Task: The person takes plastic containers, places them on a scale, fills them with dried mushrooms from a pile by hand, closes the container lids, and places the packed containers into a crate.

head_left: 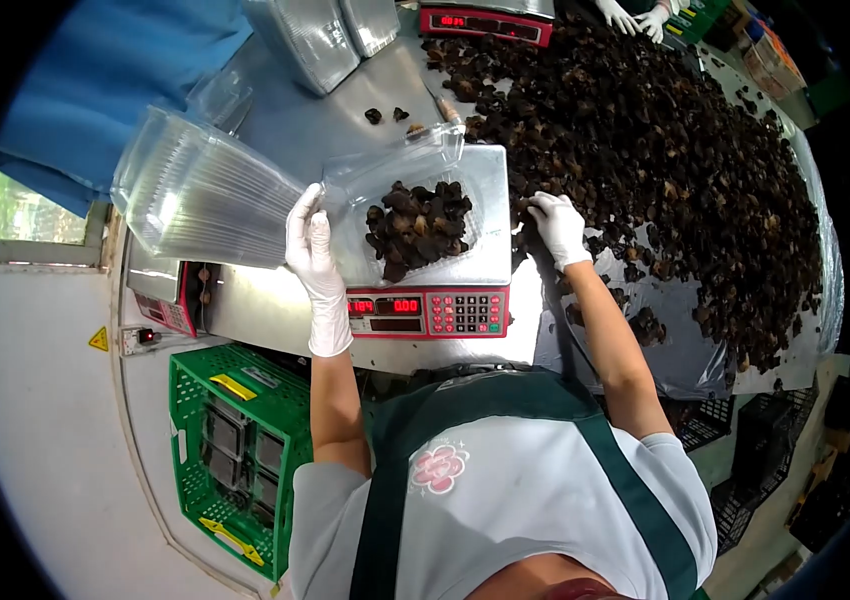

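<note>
A red scale (pixel 427 313) with a metal plate stands before me, its red digits lit. On the plate rests a clear plastic box (pixel 450 265) with its lid raised, holding dark wood ear mushrooms (pixel 417 225). My left hand (pixel 317 245), white-gloved, is at the box's left side, fingers stretched up and thumb apart; whether it touches the box is unclear. My right hand (pixel 558 228), also gloved, is at the near left edge of the large mushroom pile (pixel 645 150). Its fingers are bent together around a small dark mushroom piece (pixel 525 207), partly hidden.
Stacked clear boxes (pixel 215 190) lean at the left, with another stack (pixel 310 40) behind. A second red scale (pixel 485 25) is at the back, a third (pixel 165 300) at left. A green crate (pixel 240 450) stands below. Another person's gloved hands (pixel 635 18) are at the far pile edge.
</note>
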Available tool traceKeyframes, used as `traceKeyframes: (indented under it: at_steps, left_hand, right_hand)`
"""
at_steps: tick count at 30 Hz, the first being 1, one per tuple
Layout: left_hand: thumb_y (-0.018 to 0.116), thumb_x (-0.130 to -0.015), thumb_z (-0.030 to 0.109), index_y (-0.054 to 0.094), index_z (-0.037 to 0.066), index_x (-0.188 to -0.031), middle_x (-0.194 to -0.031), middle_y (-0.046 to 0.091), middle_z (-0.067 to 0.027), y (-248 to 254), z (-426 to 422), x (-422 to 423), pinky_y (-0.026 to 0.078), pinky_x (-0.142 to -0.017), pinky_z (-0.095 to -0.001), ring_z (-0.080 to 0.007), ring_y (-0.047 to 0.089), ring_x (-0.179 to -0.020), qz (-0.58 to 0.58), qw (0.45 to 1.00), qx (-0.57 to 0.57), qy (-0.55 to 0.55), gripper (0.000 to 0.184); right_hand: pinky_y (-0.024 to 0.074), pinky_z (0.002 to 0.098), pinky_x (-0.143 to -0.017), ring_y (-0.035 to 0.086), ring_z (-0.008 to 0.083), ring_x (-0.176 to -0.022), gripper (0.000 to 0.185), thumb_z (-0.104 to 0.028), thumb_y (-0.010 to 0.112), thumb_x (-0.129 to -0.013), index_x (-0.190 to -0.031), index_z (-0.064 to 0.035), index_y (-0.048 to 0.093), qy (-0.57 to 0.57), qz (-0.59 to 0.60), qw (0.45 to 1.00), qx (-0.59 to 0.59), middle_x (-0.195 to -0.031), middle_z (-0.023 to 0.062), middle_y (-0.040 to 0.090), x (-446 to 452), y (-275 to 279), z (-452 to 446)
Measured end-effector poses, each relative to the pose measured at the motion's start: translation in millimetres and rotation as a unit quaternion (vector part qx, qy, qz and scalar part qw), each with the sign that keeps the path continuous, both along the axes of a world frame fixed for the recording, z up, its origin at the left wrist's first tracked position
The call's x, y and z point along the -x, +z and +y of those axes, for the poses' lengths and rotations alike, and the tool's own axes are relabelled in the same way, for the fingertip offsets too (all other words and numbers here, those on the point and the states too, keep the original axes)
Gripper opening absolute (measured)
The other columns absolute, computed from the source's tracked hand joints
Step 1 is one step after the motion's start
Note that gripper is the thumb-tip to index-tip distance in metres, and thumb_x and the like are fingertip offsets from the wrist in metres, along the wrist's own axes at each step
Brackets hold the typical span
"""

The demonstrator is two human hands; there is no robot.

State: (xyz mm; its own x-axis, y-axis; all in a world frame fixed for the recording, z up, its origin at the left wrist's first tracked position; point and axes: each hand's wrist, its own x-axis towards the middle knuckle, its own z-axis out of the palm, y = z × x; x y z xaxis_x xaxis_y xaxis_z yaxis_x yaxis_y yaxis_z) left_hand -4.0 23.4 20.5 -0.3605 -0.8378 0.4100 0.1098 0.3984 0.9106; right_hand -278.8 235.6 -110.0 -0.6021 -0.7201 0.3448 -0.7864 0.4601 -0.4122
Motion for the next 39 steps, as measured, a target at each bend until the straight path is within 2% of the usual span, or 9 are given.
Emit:
traceKeyframes:
  at_steps: [2, 4, 8, 12, 16, 21, 26, 33, 39]
  left_hand:
    - [0.05, -0.098, 0.027, 0.054, -0.002, -0.125, -0.124, 0.057, -0.0108, 2, -3, 0, 0.041, -0.097, -0.0319, -0.0199, 0.053, -0.115, -0.001, 1.0, 0.001, 0.004, 0.04]
    - [0.05, -0.098, 0.026, 0.054, -0.001, -0.125, -0.125, 0.057, -0.0105, 4, -3, 1, 0.042, -0.097, -0.0313, -0.0195, 0.053, -0.115, -0.004, 1.0, -0.001, 0.006, 0.039]
    - [0.054, -0.096, 0.023, 0.056, -0.001, -0.123, -0.123, 0.057, -0.0105, 11, -1, 6, 0.041, -0.098, -0.0319, -0.0197, 0.053, -0.114, 0.01, 1.0, -0.027, 0.004, 0.037]
    - [0.06, -0.092, 0.022, 0.058, -0.001, -0.12, -0.12, 0.056, -0.0118, 12, 0, 6, 0.04, -0.1, -0.0331, -0.0209, 0.054, -0.112, 0.017, 0.999, -0.036, 0.003, 0.037]
    - [0.061, -0.092, 0.022, 0.059, -0.002, -0.118, -0.118, 0.058, -0.011, 14, 9, -1, 0.04, -0.098, -0.0324, -0.0205, 0.054, -0.111, 0.005, 0.999, -0.033, 0.014, 0.035]
    - [0.058, -0.092, 0.028, 0.061, -0.001, -0.108, -0.12, 0.058, -0.0158, -9, 42, -32, 0.041, -0.097, -0.0359, -0.0266, 0.055, -0.113, -0.083, 0.995, 0.06, 0.015, 0.033]
    - [0.069, -0.082, 0.008, 0.061, 0.002, -0.11, -0.122, 0.057, -0.014, -40, 73, -49, 0.046, -0.093, -0.0351, -0.0249, 0.057, -0.11, -0.228, 0.972, 0.039, 0.034, 0.029]
    - [0.058, -0.087, 0.0, 0.042, 0.0, -0.132, -0.1, 0.059, -0.0083, -39, 80, -42, 0.05, -0.071, -0.0242, -0.0126, 0.059, -0.079, -0.032, 0.95, -0.309, -0.016, 0.048]
    - [0.056, -0.09, 0.008, 0.046, -0.002, -0.13, -0.088, 0.062, -0.0098, -22, 60, -45, 0.05, -0.061, -0.0228, -0.0125, 0.06, -0.069, -0.042, 0.928, -0.369, -0.034, 0.042]
  right_hand:
    - [0.0511, 0.0302, -0.072, 0.064, 0.0221, -0.074, 0.022, -0.025, 0.069, -0.082, -0.092, -0.0052, 0.071, -0.087, -0.083, 0.991, 0.066, -0.082, 0.0061, 0.07, 4, -1, -1]
    - [0.0476, 0.0263, -0.067, 0.059, 0.0115, -0.07, 0.026, -0.025, 0.067, -0.086, -0.093, -0.0009, 0.07, -0.1, -0.425, 0.891, 0.126, -0.079, 0.0023, 0.069, 2, 29, -2]
    - [0.0415, 0.0211, -0.06, 0.052, 0.0045, -0.065, 0.023, -0.024, 0.063, -0.091, -0.09, -0.0014, 0.07, 0.001, -0.568, 0.801, 0.188, -0.074, -0.0021, 0.063, -18, 87, -8]
    - [0.0441, 0.0207, -0.061, 0.056, 0.0047, -0.07, 0.024, -0.024, 0.06, -0.092, -0.096, -0.0022, 0.07, 0.054, -0.538, 0.823, 0.176, -0.076, -0.0023, 0.065, -43, 124, -32]
    - [0.0519, 0.0263, -0.068, 0.065, 0.0166, -0.07, 0.029, -0.023, 0.069, -0.084, -0.106, -0.0041, 0.068, 0.136, -0.183, 0.968, 0.108, -0.097, 0.0142, 0.067, -63, 132, -48]
    - [0.0505, 0.0254, -0.067, 0.065, 0.0118, -0.074, 0.03, -0.024, 0.06, -0.092, -0.113, -0.0033, 0.065, 0.057, -0.351, 0.925, 0.13, -0.091, 0.0107, 0.07, -54, 128, -27]
    - [0.0497, 0.0233, -0.068, 0.062, 0.0082, -0.076, 0.051, -0.031, 0.067, -0.088, -0.125, 0.0019, 0.055, 0.114, -0.497, 0.86, 0.028, -0.089, 0.0074, 0.069, -60, 114, -10]
    - [0.0473, 0.02, -0.06, 0.057, 0.0063, -0.064, 0.025, -0.016, 0.06, -0.092, -0.109, 0.0034, 0.06, 0.099, -0.565, 0.819, -0.006, -0.075, 0.0024, 0.064, -78, 116, -16]
    - [0.0483, 0.0196, -0.057, 0.059, 0.0077, -0.062, 0.016, -0.014, 0.054, -0.094, -0.093, 0.0008, 0.059, 0.101, -0.59, 0.801, 0.02, -0.073, 0.0041, 0.064, -77, 113, -16]
